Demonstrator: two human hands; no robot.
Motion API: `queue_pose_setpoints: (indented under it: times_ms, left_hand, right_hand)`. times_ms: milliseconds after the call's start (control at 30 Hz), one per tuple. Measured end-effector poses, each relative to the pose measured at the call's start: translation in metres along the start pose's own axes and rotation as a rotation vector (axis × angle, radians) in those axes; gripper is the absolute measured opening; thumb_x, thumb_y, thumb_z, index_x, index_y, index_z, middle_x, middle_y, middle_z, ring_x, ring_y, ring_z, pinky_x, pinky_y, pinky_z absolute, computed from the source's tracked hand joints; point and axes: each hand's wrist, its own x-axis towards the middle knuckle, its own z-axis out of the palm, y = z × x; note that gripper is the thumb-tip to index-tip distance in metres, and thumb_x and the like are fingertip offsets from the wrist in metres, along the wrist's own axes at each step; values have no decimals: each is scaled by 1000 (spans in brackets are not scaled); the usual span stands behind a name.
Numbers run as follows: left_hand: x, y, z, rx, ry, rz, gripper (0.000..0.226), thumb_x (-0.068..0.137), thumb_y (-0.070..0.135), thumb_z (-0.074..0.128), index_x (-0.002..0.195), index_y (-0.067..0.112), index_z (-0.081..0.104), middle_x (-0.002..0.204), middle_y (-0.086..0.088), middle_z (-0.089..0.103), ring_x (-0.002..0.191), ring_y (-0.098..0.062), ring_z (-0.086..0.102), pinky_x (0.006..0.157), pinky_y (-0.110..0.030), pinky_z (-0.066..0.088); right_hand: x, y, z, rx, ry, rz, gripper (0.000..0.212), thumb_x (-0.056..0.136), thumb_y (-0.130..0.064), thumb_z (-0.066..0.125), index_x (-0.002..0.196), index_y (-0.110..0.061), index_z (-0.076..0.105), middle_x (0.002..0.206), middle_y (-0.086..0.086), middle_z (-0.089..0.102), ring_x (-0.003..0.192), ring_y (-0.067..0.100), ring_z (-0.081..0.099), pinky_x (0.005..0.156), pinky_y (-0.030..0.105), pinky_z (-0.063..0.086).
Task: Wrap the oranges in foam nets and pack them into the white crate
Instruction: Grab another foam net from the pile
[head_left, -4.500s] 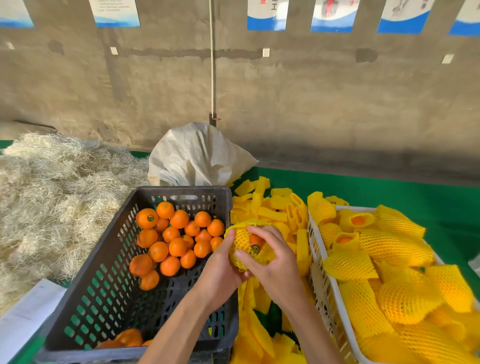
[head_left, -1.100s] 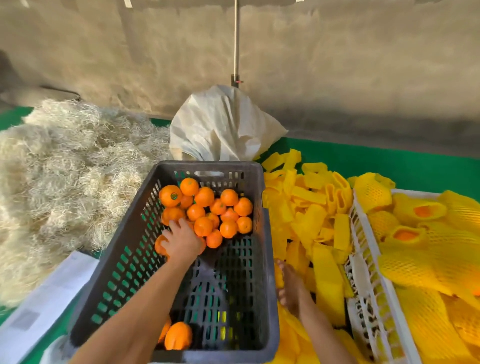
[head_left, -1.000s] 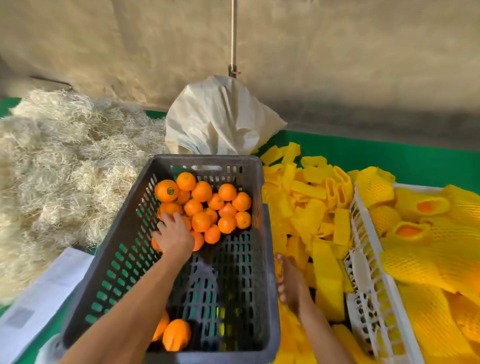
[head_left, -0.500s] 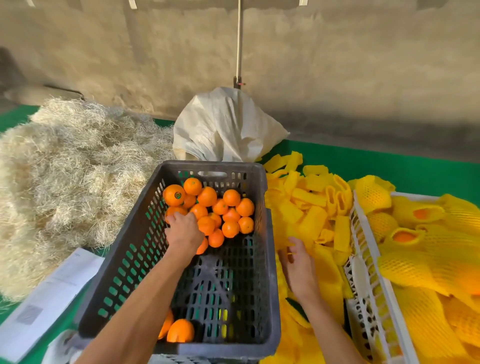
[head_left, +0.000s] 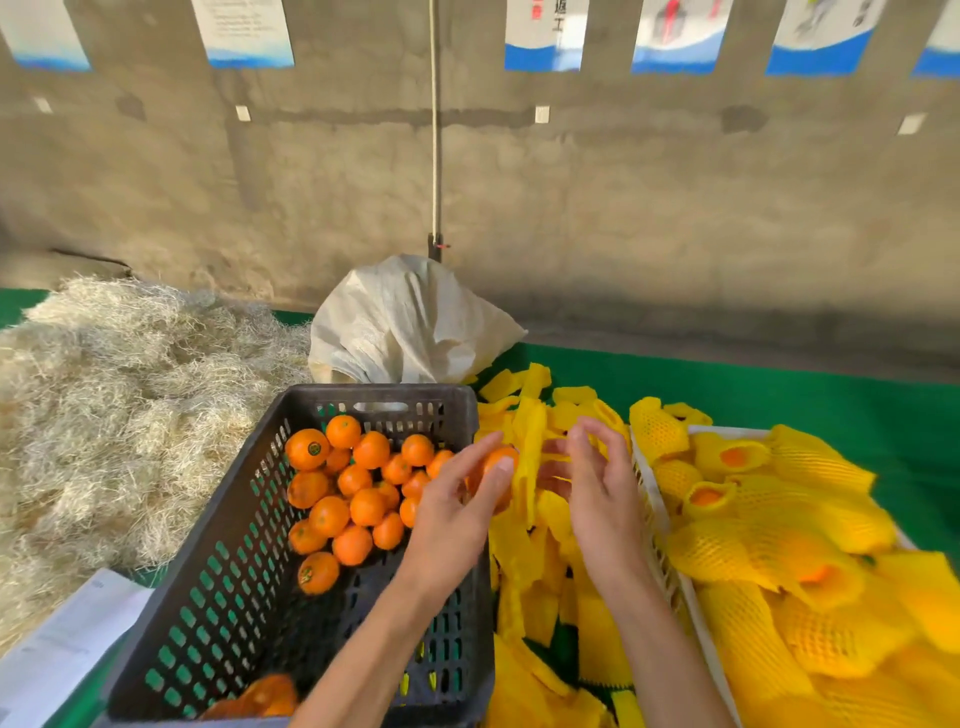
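The left hand (head_left: 457, 512) grips a bare orange (head_left: 493, 467) over the dark crate's (head_left: 223, 597) right rim. Just beside it, the right hand (head_left: 597, 493) pinches a flat yellow foam net (head_left: 530, 457), fingers partly spread. I'd say wrapping is about to begin: the net must be opened and drawn over the fruit. The white crate (head_left: 660, 525), right, already holds netted oranges (head_left: 727, 460); loose nets (head_left: 535, 582) lie between the crates.

Looked like a fruit packing shed: rough concrete wall (head_left: 675, 208) with posters (head_left: 244, 31), green-covered bench (head_left: 779, 395), dark crate (head_left: 218, 597) of loose oranges (head_left: 358, 499), heaps of yellow foam nets (head_left: 524, 561), straw padding (head_left: 114, 405), woven sack (head_left: 405, 327).
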Motion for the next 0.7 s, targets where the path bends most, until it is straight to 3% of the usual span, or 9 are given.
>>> queue_pose_setpoints:
  times_ms: [67,133,233,400,533,633,700]
  left_hand:
    - [-2,0,4,-155,-12,-91,54,93,36,72,145,33,57,141,2,65,127,-15,64,106,-44,55]
    - [-3,0,7,-209,-12,-118,59,92,28,76,147,34,54,138,2,67,122,-14,68,98,-35,59]
    - [-4,-3,11,-227,5,-134,61,95,22,74,150,30,50,129,7,72,119,-15,69,97,-35,59]
    - [-7,-11,8,-201,-46,-186,89,77,24,88,153,35,44,124,18,72,118,-12,69,103,-38,57]
    - [-9,-13,11,-149,9,-190,101,68,30,98,152,36,43,123,18,71,118,-8,69,102,-35,57]
    - [-11,-12,9,-65,57,-163,88,76,29,89,151,40,44,139,15,60,121,-4,65,103,-34,56]
    - [-12,-14,10,11,73,-115,76,88,14,78,151,37,44,138,14,60,116,-4,66,93,-27,58]
  right_hand:
    - [-2,-7,-8,27,-122,2,30,101,-50,51,127,-38,57,119,-13,71,107,8,69,86,29,59]
    - [-6,-12,-13,-56,-254,-37,31,94,-51,63,123,-39,64,120,-20,69,113,3,65,91,23,56]
    - [-11,-15,-18,-106,-381,-37,51,84,-52,77,129,-33,64,126,-20,66,120,3,62,95,26,55]
    - [-14,-16,-22,-220,-345,-94,30,94,-36,67,122,-27,71,129,-18,65,122,2,59,100,29,54]
    - [-20,-11,-22,-360,-223,-147,24,92,-44,66,87,-24,78,119,-25,66,121,-4,55,98,21,45]
    - [-25,-12,-24,-257,-197,-74,31,90,-47,66,77,-19,72,113,-29,68,113,-10,58,91,17,46]
    - [-29,-13,-26,-223,-229,-36,35,92,-49,62,83,-16,70,97,-15,73,99,-2,66,86,26,54]
